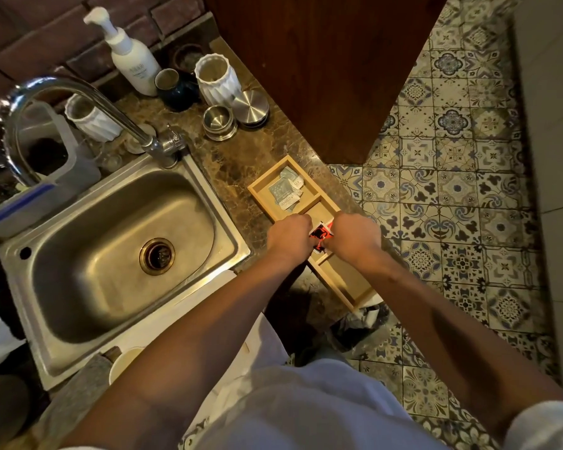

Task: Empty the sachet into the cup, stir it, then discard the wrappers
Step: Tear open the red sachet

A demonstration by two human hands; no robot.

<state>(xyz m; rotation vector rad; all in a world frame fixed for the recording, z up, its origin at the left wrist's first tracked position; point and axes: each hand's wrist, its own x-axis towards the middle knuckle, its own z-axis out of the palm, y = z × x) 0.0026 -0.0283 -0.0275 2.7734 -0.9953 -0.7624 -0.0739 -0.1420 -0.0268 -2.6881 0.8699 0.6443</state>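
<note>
Head view, hands (322, 235) gripping sachet (321, 233), over tray (358, 300)

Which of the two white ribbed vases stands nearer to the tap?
The left vase, right behind the tap. The other vase stands farther right, beside the dark cup.

Wooden tray (333, 280) is sitting on the counter (241, 157) at 3 o'clock of the sink (121, 251). Packets (285, 191) are lying in its 12 o'clock compartment. Pump bottle (130, 56) is standing at 12 o'clock, behind the faucet (78, 102).
</note>
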